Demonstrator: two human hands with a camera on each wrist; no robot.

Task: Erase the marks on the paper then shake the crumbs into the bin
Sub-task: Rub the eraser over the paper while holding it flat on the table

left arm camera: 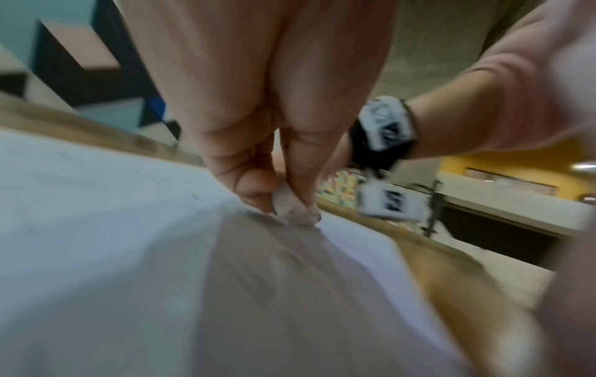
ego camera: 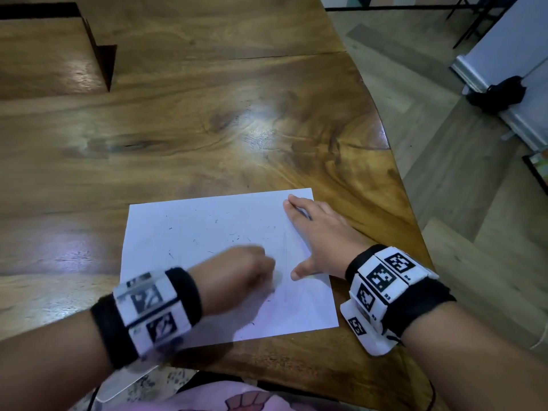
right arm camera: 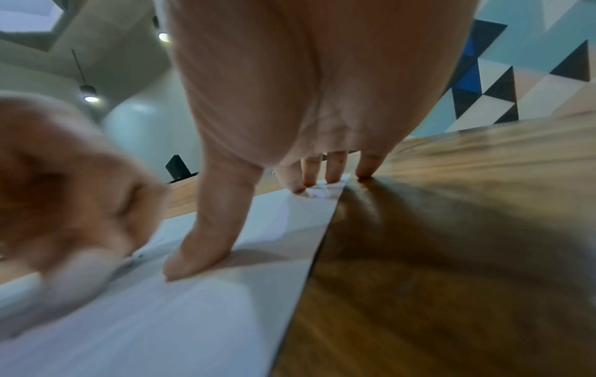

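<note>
A white sheet of paper (ego camera: 189, 241) lies on the wooden table (ego camera: 207, 120), strewn with dark eraser crumbs and a faint pencil line. My left hand (ego camera: 252, 265), blurred by motion, pinches a small white eraser (left arm camera: 287, 201) between thumb and fingers and presses it onto the paper (left arm camera: 96, 229). My right hand (ego camera: 314, 232) lies flat with straight fingers on the sheet's right edge, thumb (right arm camera: 200, 239) spread, holding the paper (right arm camera: 161, 318) down. Its little finger touches the bare wood beside the sheet. No bin is in view.
The table's curved right edge (ego camera: 385, 137) runs close to the paper, with floor beyond. A raised wooden step (ego camera: 98, 51) stands at the far left. A black object (ego camera: 498, 93) lies on the floor at the right.
</note>
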